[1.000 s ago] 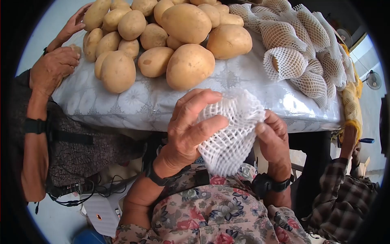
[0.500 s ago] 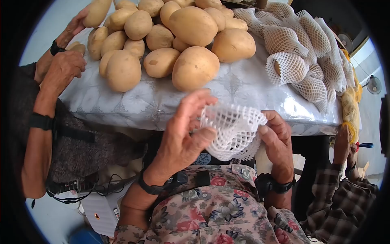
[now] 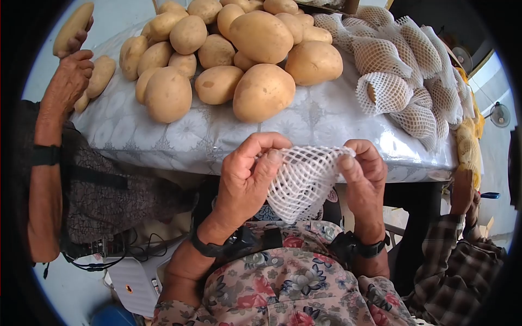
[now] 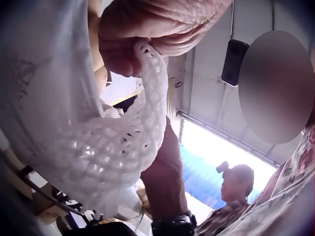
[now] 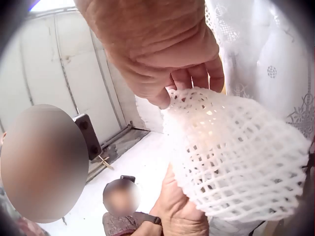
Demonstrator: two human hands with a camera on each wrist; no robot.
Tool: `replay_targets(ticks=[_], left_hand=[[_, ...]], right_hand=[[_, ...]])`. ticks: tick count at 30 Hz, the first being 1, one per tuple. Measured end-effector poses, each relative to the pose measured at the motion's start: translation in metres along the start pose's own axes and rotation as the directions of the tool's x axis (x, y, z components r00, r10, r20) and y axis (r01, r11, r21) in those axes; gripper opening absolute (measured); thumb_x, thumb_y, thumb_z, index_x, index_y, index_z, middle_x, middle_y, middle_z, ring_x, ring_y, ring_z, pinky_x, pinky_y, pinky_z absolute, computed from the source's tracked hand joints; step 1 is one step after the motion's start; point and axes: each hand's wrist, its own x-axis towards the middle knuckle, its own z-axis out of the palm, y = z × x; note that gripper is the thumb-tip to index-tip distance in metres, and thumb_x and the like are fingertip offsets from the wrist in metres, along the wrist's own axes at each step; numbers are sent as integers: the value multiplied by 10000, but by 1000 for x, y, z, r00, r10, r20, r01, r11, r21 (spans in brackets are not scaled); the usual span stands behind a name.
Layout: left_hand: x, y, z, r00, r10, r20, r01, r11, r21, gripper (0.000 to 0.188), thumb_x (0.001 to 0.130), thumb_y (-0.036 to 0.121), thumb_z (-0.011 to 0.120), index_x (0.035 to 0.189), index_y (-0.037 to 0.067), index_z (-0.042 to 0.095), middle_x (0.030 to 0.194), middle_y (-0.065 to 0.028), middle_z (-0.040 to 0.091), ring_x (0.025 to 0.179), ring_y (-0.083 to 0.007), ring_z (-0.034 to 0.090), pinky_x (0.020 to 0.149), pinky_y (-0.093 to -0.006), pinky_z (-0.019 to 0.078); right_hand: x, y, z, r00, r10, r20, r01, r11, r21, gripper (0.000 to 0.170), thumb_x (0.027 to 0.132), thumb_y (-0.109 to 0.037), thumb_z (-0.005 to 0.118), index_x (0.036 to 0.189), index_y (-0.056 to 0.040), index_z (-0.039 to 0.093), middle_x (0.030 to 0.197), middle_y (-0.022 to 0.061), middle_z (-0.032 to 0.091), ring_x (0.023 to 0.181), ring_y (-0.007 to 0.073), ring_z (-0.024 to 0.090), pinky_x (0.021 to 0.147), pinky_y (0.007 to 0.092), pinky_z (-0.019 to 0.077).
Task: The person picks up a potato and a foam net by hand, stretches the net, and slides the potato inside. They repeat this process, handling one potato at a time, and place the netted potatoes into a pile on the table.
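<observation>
Left hand (image 3: 247,176) and right hand (image 3: 367,182) each pinch an upper corner of white foam net (image 3: 304,182), hanging between them. Step, likely: spreading its mouth. Next move probably calls for a bare potato (image 3: 264,93) from beyond the grip. Net's inside unclear; some fingers hidden in head view

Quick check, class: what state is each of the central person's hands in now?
Left hand: closed, pinching the white mesh sleeve.
Right hand: closed, pinching the same sleeve's opposite side.
</observation>
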Motion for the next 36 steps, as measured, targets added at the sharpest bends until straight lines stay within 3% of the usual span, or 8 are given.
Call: replay_targets(ticks=[4,9,13,16,20,24,29,36], left_hand=[[5,-8,-4,950,298,-92,-287,951,117,204,867,152,624,1022,26,585,959,-92,622,762,-143,578,645,-245,467],[5,13,1,911,325,255,-397,858,325,267,763,159,714,947,43,560,1195,-155,531,1095,-314,539,894,-417,453],[-2,2,1,947,227,227,-290,910,298,244,678,10,687,840,41,507,1188,-167,544,1088,-352,534,898,-404,451],[-3,8,-5,957,223,185,-271,915,298,232,678,-10,672,832,42,507,1193,-156,549,1096,-349,531,904,-410,447],[0,16,-7,858,469,208,-508,718,476,232,670,17,687,825,58,520,1206,-160,542,1133,-322,518,919,-397,441],[-6,23,-6,769,518,375,-630,714,306,216,680,19,692,845,92,572,890,-48,629,888,-207,615,910,-383,452],[-3,12,-11,847,497,189,-520,848,100,195,756,75,709,901,62,581,737,-25,610,591,-149,581,762,-343,504],[-7,23,-48,996,7,-91,-20,989,-148,171,859,115,635,943,1,538,835,-15,611,726,-35,537,652,-192,453]], right_hand=[[1,3,-2,999,50,13,-50,998,43,191,871,-176,669,940,-35,562,818,-40,575,711,22,476,644,165,381],[-1,7,3,998,56,5,-56,996,74,182,883,-184,650,942,-36,562,826,-39,574,720,20,473,660,167,386],[1,10,-4,992,46,-117,-39,997,64,180,902,-194,619,957,-32,563,837,-30,583,732,21,481,678,171,394],[3,16,-11,991,41,-126,-28,994,103,165,920,-180,571,989,-35,536,827,-2,585,730,58,544,681,216,458],[5,15,-6,994,73,-78,-63,990,125,162,925,-172,567,995,-29,538,819,-18,573,721,39,512,677,198,431],[4,16,-3,997,81,-15,-79,991,107,200,928,-198,577,1004,-14,552,830,-41,551,719,13,453,657,162,368],[9,4,-1,998,58,2,-58,998,19,246,929,-230,574,1037,-9,555,882,14,586,755,47,510,728,201,408],[53,-24,6,933,-300,198,359,805,-473,352,836,-256,678,1047,2,564,962,100,635,868,190,599,757,307,475]])
